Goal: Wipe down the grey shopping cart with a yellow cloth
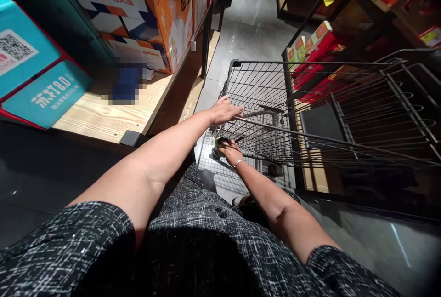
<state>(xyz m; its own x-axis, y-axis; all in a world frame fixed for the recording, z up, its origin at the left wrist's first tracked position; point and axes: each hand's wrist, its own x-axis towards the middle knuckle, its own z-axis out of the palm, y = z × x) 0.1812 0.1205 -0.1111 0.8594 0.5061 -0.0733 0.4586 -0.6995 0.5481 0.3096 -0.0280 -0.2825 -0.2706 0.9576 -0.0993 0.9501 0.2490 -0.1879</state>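
My left hand (224, 110) rests on the near corner of a wire shopping cart (262, 124), its fingers stretched out over the rim. Lower down, beside the cart's near end, my right hand (231, 151) has its fingers curled round a small dark thing with a yellow-green part (219, 141). Its kind is too small and shadowed to tell. The basket's thin metal bars show the floor and the cart's lower frame through them. A dark flat panel (322, 120) shows in the basket's right part.
A wooden shelf (103, 113) at left bears an orange-and-white carton (172, 16) and a teal box (37, 67). Shelving with red packages (317, 60) stands behind the cart on the right. A grey-floored aisle (251, 16) runs between them.
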